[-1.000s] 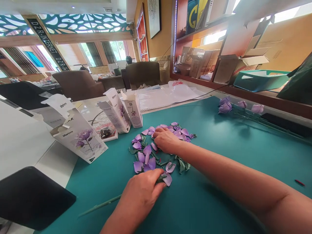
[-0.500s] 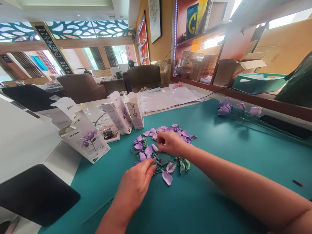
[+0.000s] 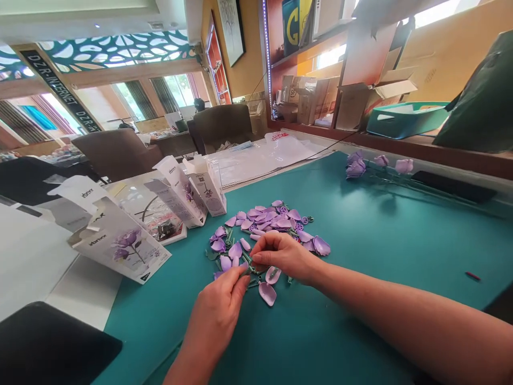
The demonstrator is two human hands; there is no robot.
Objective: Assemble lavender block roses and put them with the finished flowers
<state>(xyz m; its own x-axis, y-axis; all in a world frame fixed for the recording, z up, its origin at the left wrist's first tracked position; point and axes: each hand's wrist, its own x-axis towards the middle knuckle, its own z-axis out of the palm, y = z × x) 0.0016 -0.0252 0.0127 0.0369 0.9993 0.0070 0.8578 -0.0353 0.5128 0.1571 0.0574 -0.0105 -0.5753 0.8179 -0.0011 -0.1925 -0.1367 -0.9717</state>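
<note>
My left hand is closed in a pinch above the near edge of a heap of flower parts. A thin green flower stem runs from the lower left under my wrist toward its fingertips, which partly hide it. Close by, my right hand has thumb and forefinger pressed together, almost meeting the left fingertips; what it pinches is too small to make out. Around them lie purple petals, green stem pieces and purple wheel-like parts. Two paler petals lie just below the right hand.
Printed flower boxes stand open at the left, beside a black panel. Finished purple flowers lie at the far right near a dark flat object. A small red stick rests on the green mat.
My right hand has come down and nearer from over the heap to the left fingertips. The left hand keeps its pinch. The view has shifted slightly to the right.
</note>
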